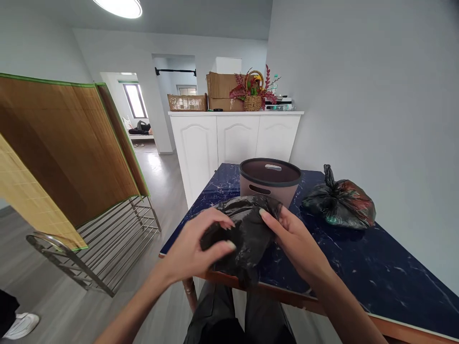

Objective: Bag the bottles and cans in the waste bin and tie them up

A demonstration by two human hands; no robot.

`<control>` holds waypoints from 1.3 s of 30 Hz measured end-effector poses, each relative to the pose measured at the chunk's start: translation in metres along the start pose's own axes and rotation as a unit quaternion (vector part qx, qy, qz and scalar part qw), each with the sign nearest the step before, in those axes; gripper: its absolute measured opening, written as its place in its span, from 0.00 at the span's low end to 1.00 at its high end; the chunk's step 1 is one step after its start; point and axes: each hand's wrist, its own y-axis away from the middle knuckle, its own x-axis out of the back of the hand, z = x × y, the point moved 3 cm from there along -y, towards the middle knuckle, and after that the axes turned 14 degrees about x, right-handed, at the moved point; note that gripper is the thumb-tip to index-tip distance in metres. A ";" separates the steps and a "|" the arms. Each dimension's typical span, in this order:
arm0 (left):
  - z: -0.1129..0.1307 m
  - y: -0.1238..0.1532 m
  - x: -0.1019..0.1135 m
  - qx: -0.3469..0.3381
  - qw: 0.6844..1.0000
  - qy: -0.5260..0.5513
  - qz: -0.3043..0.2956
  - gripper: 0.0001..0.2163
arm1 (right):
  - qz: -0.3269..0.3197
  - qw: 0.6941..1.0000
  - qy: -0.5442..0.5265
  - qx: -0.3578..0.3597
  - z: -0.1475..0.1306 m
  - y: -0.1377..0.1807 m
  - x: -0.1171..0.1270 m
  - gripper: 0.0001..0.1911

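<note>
A crumpled black plastic bag point(247, 234) is held between both hands at the near edge of the table point(376, 272), low in the middle of the view. The left hand point(195, 248) is closed on the bag's left side from about 9 o'clock, its thumb laid across the front and its fingers curled over the top fold. The right hand point(292, 236) is clamped on the bag's right side from about 3 o'clock, the fingertips pressed into the plastic. The bag's lower end hangs just over the table's wooden rim, above the dark trousers point(229, 315) seen at 6 o'clock.

Just beyond the bag, at 12 o'clock from the hands, a round bin point(268, 184) with a dark rim and a slot handle is stood on the dark blue marbled tabletop. At about 2 o'clock from the hands, well apart from the bin, a tied black bag point(339, 200) filled with contents is seen lying on the table.

At 9 to 10 o'clock, a bamboo mat point(64, 148) is draped over a metal rack point(107, 243) on the floor. Farther off, at 12 o'clock, a white cabinet point(234, 138) is set against the wall, with cardboard boxes point(222, 91) and a flower basket point(254, 93) placed on top.
</note>
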 end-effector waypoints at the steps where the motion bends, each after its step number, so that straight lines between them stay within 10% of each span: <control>1: 0.012 0.001 -0.004 -0.014 1.000 -0.014 -0.011 0.19 | -0.004 1.000 0.001 0.005 -0.001 -0.004 -0.004 0.33; 6: 0.020 0.004 -0.002 -0.033 0.997 -0.031 0.056 0.06 | -0.008 1.000 0.011 0.008 -0.006 -0.012 -0.012 0.33; 18: -0.012 -0.011 0.027 0.191 0.968 0.118 0.115 0.26 | -0.104 0.994 0.024 0.014 -0.004 0.001 -0.010 0.34; 24: -0.019 -0.049 0.047 0.118 0.981 0.033 0.149 0.21 | -0.188 0.980 0.028 -0.055 -0.012 0.004 -0.005 0.36; 29: 0.013 -0.051 0.047 -0.088 0.937 -0.149 0.305 0.14 | -0.133 0.990 0.017 -0.042 -0.019 0.000 -0.014 0.36; 35: 0.042 -0.031 0.011 -0.223 0.950 -0.218 -0.025 0.18 | -0.130 0.990 0.042 -0.037 -0.018 -0.006 -0.013 0.40; 39: 0.031 -0.030 0.004 -0.189 0.958 -0.211 -0.052 0.22 | -0.130 0.985 0.116 -0.004 -0.020 -0.013 -0.004 0.29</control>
